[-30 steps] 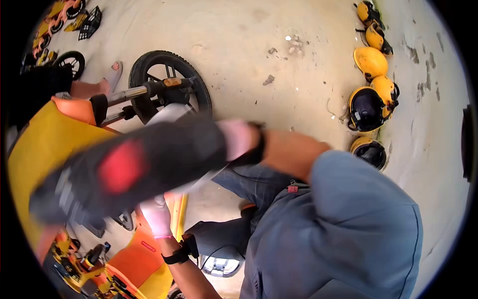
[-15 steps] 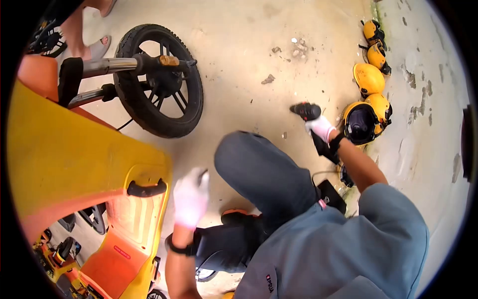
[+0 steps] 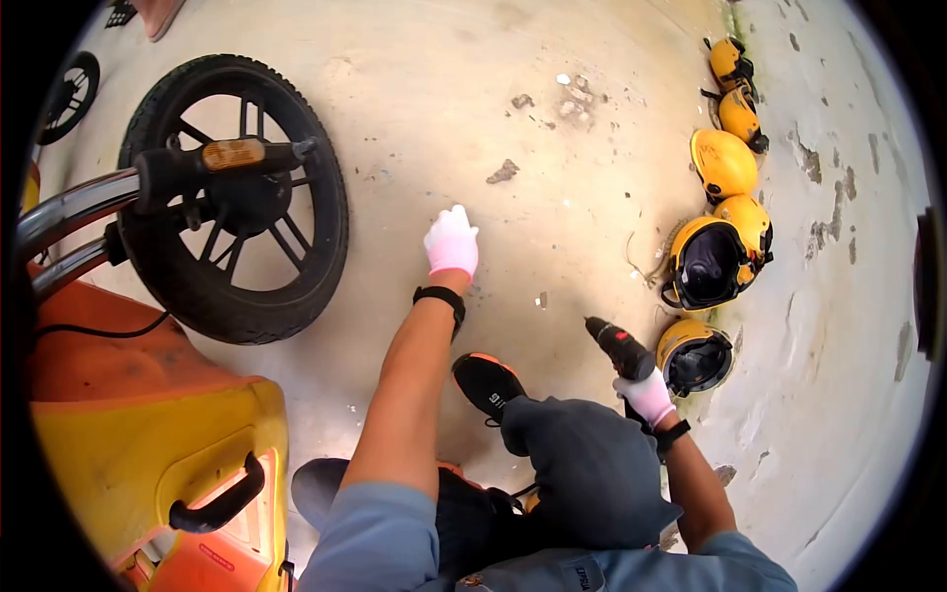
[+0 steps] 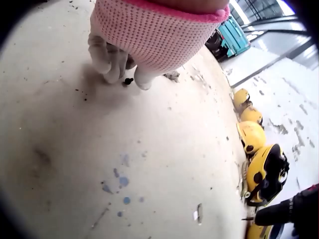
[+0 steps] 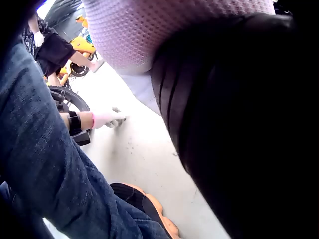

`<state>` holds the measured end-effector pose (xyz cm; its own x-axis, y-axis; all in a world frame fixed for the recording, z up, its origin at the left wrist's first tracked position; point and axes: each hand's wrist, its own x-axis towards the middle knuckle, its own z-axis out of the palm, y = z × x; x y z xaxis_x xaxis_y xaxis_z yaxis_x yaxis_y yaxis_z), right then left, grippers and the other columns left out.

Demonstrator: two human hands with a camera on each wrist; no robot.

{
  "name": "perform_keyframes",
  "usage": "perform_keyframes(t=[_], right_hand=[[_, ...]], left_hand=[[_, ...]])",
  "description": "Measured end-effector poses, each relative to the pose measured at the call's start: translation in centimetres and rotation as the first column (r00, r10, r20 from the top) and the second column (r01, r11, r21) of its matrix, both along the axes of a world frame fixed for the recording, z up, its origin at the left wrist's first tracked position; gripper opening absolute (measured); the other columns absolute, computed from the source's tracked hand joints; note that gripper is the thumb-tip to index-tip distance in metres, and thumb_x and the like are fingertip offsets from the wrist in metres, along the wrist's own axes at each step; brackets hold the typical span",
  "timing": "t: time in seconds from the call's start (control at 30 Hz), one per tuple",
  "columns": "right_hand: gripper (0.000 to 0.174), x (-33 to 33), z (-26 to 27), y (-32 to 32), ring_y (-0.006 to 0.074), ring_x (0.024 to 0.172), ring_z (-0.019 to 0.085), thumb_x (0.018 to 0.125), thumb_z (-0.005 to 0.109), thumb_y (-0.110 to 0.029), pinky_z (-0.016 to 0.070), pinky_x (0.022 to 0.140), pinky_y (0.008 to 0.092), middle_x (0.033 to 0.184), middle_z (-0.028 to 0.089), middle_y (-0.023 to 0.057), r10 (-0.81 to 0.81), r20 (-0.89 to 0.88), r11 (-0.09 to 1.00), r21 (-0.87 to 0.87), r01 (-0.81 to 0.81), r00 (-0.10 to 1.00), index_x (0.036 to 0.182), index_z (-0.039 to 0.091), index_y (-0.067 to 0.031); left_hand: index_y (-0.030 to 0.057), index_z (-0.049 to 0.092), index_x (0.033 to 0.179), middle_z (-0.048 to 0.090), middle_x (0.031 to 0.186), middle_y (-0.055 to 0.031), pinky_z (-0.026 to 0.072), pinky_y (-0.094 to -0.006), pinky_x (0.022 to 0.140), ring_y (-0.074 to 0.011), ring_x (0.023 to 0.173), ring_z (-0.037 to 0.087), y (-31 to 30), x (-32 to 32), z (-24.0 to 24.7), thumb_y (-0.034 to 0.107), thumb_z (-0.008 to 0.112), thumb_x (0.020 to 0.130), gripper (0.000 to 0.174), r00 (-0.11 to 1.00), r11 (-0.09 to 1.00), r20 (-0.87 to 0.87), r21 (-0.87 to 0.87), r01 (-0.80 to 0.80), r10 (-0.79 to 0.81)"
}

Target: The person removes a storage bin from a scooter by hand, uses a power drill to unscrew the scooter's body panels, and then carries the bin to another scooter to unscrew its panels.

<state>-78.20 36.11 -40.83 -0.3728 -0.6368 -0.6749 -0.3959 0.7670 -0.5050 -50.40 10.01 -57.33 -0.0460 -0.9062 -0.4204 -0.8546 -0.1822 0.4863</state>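
Note:
My left hand [image 3: 451, 242], in a pale pink glove with a black wrist strap, reaches out to the concrete floor [image 3: 552, 148]. In the left wrist view its curled fingertips [image 4: 109, 62] pinch a small black part [image 4: 128, 80] right at the floor. My right hand [image 3: 646, 393], gloved the same, grips a black power drill [image 3: 619, 347] beside my bent knee [image 3: 582, 464], nose pointing up and away. The right wrist view is mostly filled by the glove [image 5: 149, 30] and the drill's black body [image 5: 239, 124], with the left hand [image 5: 107, 118] small in the distance.
A black scooter wheel [image 3: 237, 197] with a chrome fork stands at the left, above a yellow and orange scooter body [image 3: 148, 464]. Several yellow helmets [image 3: 725, 163] lie along the right wall. My black and orange shoe [image 3: 488, 380] is on the floor. Another person [image 5: 52, 50] crouches far off.
The left hand has gone from beside my knee out to the floor and closed on the small part. The right hand has drawn the drill back toward my knee.

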Motion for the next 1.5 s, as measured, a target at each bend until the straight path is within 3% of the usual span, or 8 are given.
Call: perform_keyframes(t=[0.2, 0.3, 0.53, 0.67, 0.8, 0.93, 1.3, 1.5], right_hand=[[0.024, 0.8, 1.3, 2.7, 0.0149, 0.065, 0.066, 0.073, 0.070, -0.009, 0.0539, 0.061, 0.0312, 0.078, 0.069, 0.0096, 0.135, -0.178, 0.990, -0.010, -0.139, 0.975, 0.094, 0.065, 0.0028], [0.047, 1.6, 2.5, 1.0, 0.0172, 0.101, 0.067, 0.077, 0.062, 0.001, 0.0523, 0.090, 0.0303, 0.115, 0.070, 0.0135, 0.200, 0.047, 0.972, -0.137, -0.192, 0.979, 0.124, 0.062, 0.0031], [0.061, 9.4, 9.8, -12.5, 0.0150, 0.107, 0.062, 0.072, 0.055, 0.009, 0.0466, 0.091, 0.0247, 0.126, 0.067, 0.0093, 0.719, -0.071, 0.578, -0.492, -0.651, 0.692, 0.133, 0.057, 0.0033], [0.036, 10.1, 11.0, -18.5, 0.0118, 0.073, 0.060, 0.076, 0.061, 0.006, 0.0500, 0.068, 0.0277, 0.091, 0.063, 0.0039, 0.586, 0.180, 0.746, -0.501, -0.439, 0.790, 0.111, 0.063, 0.0003], [0.022, 16.9, 17.5, -22.6, 0.0119, 0.074, 0.059, 0.082, 0.066, -0.001, 0.0491, 0.069, 0.0283, 0.084, 0.061, 0.0014, 0.652, 0.124, 0.639, -0.620, -0.455, 0.748, 0.104, 0.063, -0.0014], [0.040, 22.2, 25.1, -22.6, 0.0118, 0.075, 0.055, 0.087, 0.063, -0.010, 0.0462, 0.074, 0.0278, 0.084, 0.057, 0.0015, 0.749, 0.062, 0.396, -0.840, -0.371, 0.659, 0.125, 0.057, 0.0013], [0.057, 36.8, 31.4, -19.0, 0.0201, 0.071, 0.061, 0.076, 0.074, -0.019, 0.0519, 0.085, 0.0391, 0.080, 0.061, 0.0068, 0.833, 0.553, 0.550, -0.833, -0.061, -0.038, 0.123, 0.051, 0.0003], [0.048, 40.9, 31.7, -21.8, 0.0200, 0.083, 0.063, 0.083, 0.065, -0.007, 0.0505, 0.096, 0.0410, 0.083, 0.061, 0.0084, 0.849, 0.476, 0.486, -0.874, -0.016, -0.227, 0.127, 0.048, 0.0010]], left_hand=[[0.0064, 0.063, 0.097, 0.069, 0.097, -0.0187, 0.0547, -0.0463, 0.081, -0.0377, 0.092, 0.068, -0.1, 0.3, -0.8, 0.015, 0.055, 0.089, 0.014, 0.992, 0.992, 0.036, -0.044, 0.121, -0.120], [0.0080, 0.069, 0.094, 0.071, 0.097, -0.0182, 0.0563, -0.0443, 0.080, -0.0346, 0.090, 0.070, 2.2, 0.3, 1.8, 0.019, 0.056, 0.084, 0.020, 0.996, 0.995, -0.052, 0.057, 0.082, -0.079], [0.0039, 0.059, 0.076, 0.064, 0.074, -0.0220, 0.0497, -0.0524, 0.068, -0.0430, 0.071, 0.062, 15.7, 11.3, 29.7, 0.022, 0.054, 0.084, 0.021, 0.898, 0.982, -0.439, -0.178, -0.058, -0.027], [0.0046, 0.055, 0.074, 0.055, 0.066, -0.0161, 0.0495, -0.0446, 0.062, -0.0373, 0.064, 0.059, 23.5, 21.3, 42.0, 0.015, 0.058, 0.084, 0.015, 0.902, 0.791, -0.352, -0.464, -0.399, 0.249], [-0.0012, 0.058, 0.074, 0.059, 0.073, -0.0239, 0.0472, -0.0424, 0.058, -0.0363, 0.063, 0.063, 26.5, 38.2, 43.2, 0.012, 0.058, 0.087, 0.018, 0.687, 0.436, -0.110, -0.699, -0.568, 0.719], [-0.0075, 0.062, 0.098, 0.069, 0.087, -0.0252, 0.0530, -0.0434, 0.074, -0.0399, 0.082, 0.067, 27.6, 51.5, 36.5, 0.032, 0.059, 0.087, 0.041, 0.561, 0.543, 0.098, -0.431, -0.720, 0.822], [-0.0048, 0.062, 0.117, 0.067, 0.110, -0.0268, 0.0501, -0.0450, 0.094, -0.0408, 0.105, 0.064, 32.3, 42.6, 32.8, 0.038, 0.061, 0.089, 0.051, 0.594, 0.522, -0.065, -0.408, -0.749, 0.802], [-0.0045, 0.051, 0.132, 0.062, 0.118, -0.0250, 0.0496, -0.0435, 0.094, -0.0402, 0.108, 0.062, 28.7, 40.0, 43.8, 0.039, 0.065, 0.092, 0.061, 0.569, 0.399, -0.176, -0.550, -0.733, 0.803]])
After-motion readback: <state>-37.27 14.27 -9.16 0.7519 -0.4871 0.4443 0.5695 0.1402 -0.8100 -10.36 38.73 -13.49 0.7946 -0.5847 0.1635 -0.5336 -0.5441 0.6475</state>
